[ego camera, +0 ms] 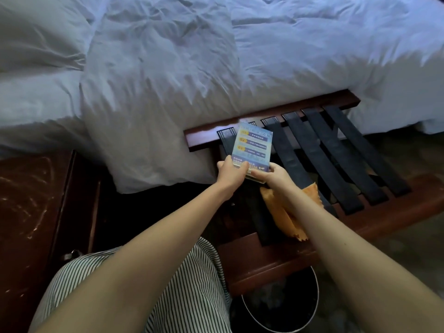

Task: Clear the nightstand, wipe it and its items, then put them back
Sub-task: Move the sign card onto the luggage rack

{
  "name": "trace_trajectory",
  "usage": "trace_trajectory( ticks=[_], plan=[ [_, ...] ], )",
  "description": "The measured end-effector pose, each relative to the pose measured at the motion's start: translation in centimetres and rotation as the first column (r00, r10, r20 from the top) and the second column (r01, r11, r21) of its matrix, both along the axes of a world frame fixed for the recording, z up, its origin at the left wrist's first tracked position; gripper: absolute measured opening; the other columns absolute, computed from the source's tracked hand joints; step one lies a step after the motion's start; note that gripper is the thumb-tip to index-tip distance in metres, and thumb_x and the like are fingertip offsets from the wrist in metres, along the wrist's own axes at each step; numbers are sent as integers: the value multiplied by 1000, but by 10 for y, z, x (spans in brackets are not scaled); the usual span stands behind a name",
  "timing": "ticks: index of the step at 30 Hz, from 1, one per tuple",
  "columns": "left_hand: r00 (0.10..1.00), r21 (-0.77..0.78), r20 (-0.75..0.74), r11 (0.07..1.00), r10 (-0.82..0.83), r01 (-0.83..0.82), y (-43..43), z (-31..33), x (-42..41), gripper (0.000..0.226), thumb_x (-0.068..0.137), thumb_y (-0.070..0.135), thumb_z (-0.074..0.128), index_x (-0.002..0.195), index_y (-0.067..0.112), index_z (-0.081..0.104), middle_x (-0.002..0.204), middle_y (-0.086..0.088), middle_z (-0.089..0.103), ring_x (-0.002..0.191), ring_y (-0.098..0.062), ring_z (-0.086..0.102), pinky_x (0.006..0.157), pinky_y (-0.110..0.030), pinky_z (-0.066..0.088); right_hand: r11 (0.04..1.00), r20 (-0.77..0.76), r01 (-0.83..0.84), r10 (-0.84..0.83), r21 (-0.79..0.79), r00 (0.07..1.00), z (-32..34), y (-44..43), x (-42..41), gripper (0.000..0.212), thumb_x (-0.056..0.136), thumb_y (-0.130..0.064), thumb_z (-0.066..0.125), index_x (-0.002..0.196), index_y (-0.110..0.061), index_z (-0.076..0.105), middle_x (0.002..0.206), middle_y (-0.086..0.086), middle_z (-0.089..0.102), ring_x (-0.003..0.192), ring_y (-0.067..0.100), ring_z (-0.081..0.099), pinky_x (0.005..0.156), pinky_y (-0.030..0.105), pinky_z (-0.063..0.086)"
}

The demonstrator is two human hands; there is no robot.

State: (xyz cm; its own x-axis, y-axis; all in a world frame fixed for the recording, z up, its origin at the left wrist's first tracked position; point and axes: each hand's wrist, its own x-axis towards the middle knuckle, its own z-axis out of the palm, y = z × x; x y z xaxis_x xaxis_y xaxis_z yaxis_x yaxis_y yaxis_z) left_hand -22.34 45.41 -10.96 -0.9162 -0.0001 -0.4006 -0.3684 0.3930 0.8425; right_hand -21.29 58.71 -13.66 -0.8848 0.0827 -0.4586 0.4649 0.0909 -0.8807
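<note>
A blue printed sign card in a clear stand (253, 146) is held upright over the luggage rack (348, 150). My left hand (231, 173) grips its lower left edge. My right hand (274, 175) pinches its lower right corner, and an orange cloth (281, 217) hangs beneath that hand and forearm; how it is held is hidden. The dark wooden nightstand (28, 200) stands at the left, its top bare and streaked with scratches or smears.
A bed with a rumpled white duvet (168, 80) fills the top of the view, its corner hanging between nightstand and rack. A black round bin (278, 306) sits on the floor below the rack. My striped skirt (187, 284) is at the bottom.
</note>
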Motion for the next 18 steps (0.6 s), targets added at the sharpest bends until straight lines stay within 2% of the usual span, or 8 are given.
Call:
trace_trajectory(
  ticks=[3, 7, 10, 13, 16, 18],
  plan=[
    [999, -119, 7, 992, -42, 42, 5, -12, -3, 36, 92, 35, 50, 120, 13, 49, 126, -10, 35, 116, -23, 38, 101, -28, 31, 994, -4, 54, -54, 90, 999, -4, -1, 0, 40, 83, -14, 70, 119, -4, 56, 115, 8, 64, 104, 19, 61, 90, 32, 49],
    [999, -205, 13, 977, -53, 54, 6, -21, -6, 39, 92, 42, 49, 119, 14, 51, 128, -11, 34, 121, -26, 29, 102, -29, 27, 964, -29, 75, -70, 255, 997, -6, -7, 0, 40, 84, -22, 69, 118, -7, 53, 109, 3, 59, 97, 15, 57, 79, 27, 45],
    [998, -227, 10, 972, -62, 63, 4, -22, -5, 41, 91, 45, 50, 121, 17, 51, 128, -11, 37, 121, -27, 34, 100, -32, 30, 941, -21, 86, -84, 326, 996, -11, -12, -1, 44, 82, -30, 70, 118, -10, 51, 118, 8, 56, 102, 19, 58, 86, 34, 48],
    [986, -306, -13, 939, -168, 156, -4, -21, -4, 52, 86, 55, 52, 122, 18, 46, 125, -8, 46, 115, -28, 48, 94, -37, 40, 915, 2, 75, -83, 397, 997, -6, -14, 1, 48, 80, -41, 69, 114, -12, 49, 120, 10, 55, 105, 24, 57, 92, 46, 47],
    [979, -311, 1, 931, -203, 193, -15, -13, -6, 73, 81, 60, 56, 134, 14, 39, 132, -9, 48, 119, -27, 48, 95, -38, 41, 894, -24, 72, -69, 443, 997, 7, -16, 7, 53, 83, -39, 66, 120, -10, 43, 127, 12, 49, 115, 27, 50, 96, 45, 44],
    [986, -264, -34, 953, -165, 150, -22, -4, -7, 67, 81, 58, 58, 126, 10, 46, 125, -10, 53, 109, -24, 54, 86, -33, 43, 871, -68, 97, -74, 482, 995, 15, -20, 11, 55, 87, -31, 62, 130, -7, 39, 133, 12, 42, 123, 27, 41, 98, 40, 37]
  ],
)
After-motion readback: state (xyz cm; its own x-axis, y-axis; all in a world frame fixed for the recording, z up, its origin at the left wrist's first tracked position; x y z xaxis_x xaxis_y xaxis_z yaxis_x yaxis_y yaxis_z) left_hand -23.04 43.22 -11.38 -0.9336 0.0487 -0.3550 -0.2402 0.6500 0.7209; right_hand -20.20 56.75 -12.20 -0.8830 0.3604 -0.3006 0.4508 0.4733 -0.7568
